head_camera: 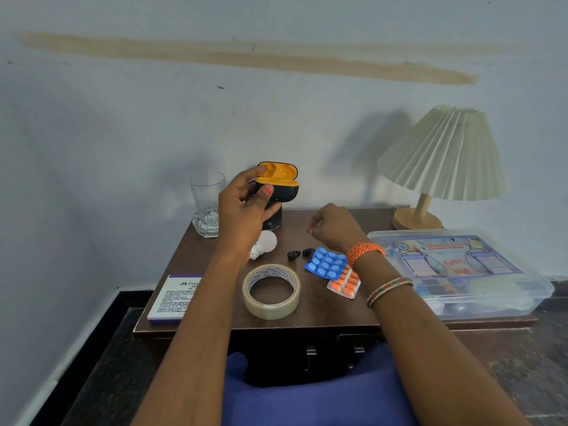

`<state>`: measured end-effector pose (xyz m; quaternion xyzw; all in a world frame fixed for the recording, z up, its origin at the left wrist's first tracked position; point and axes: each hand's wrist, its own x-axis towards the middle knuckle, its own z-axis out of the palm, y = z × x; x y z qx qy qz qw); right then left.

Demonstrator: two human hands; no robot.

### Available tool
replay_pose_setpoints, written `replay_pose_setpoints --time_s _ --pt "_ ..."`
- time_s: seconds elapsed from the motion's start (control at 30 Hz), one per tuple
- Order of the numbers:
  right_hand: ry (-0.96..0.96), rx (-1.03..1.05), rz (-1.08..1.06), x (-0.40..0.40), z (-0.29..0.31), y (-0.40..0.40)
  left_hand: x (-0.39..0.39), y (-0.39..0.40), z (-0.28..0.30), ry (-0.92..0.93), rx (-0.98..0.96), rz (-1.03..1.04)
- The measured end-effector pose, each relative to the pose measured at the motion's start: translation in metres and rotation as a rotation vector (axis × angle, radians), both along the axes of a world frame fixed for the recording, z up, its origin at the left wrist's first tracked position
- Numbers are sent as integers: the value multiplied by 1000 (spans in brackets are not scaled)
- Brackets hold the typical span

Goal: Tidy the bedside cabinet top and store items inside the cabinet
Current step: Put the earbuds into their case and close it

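At the near edge of the counter [307, 321], a white card box [172, 298] was found lying at the front left corner, partly crossed by the left forearm; a sweep of that arm was judged liable to push it over the edge. A roll of clear tape [271, 291] was noted lying flat just behind the front edge, between the two forearms. To its right, a blue pill strip [325, 263] was seen overlapping an orange pill strip [344, 282], with the right wrist directly above them; a drop of that wrist was judged likely to scatter them.

Two small black earbuds [300, 253] were recorded loose on the counter, just left of the blue strip. The right hand [333, 229] was held above and behind them with fingers curled downward; whether anything was pinched could not be told. A fumbled pickup was judged capable of sending an earbud rolling off the counter.

A white bulb [266, 242] lay on its side below the left hand [242, 207], free to roll if nudged. That hand gripped the open earbud case [281, 187], lid up, above the counter. A glass [206, 204] stood just beside that hand at the back left and was judged at risk of being knocked. A clear first-aid box [455, 272] overhung the right edge, and a lamp [442, 161] stood behind it.
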<state>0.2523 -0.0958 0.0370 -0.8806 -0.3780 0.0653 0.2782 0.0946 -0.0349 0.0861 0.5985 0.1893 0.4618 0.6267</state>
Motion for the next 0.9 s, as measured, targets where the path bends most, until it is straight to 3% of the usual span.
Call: replay_pose_setpoints --time_s 0.3,0.6,0.73,0.9 --pt "-10 -251 12 -4 -15 1 0 -3 1 29 15 16" --pt "-61 -258 -8 -7 -19 6 -2 -1 1 -4 17 3" --pt "-11 -139 0 -5 -20 9 -3 1 0 -8 31 17" --pt "96 282 -23 -4 13 -4 -1 4 -2 -23 38 42"
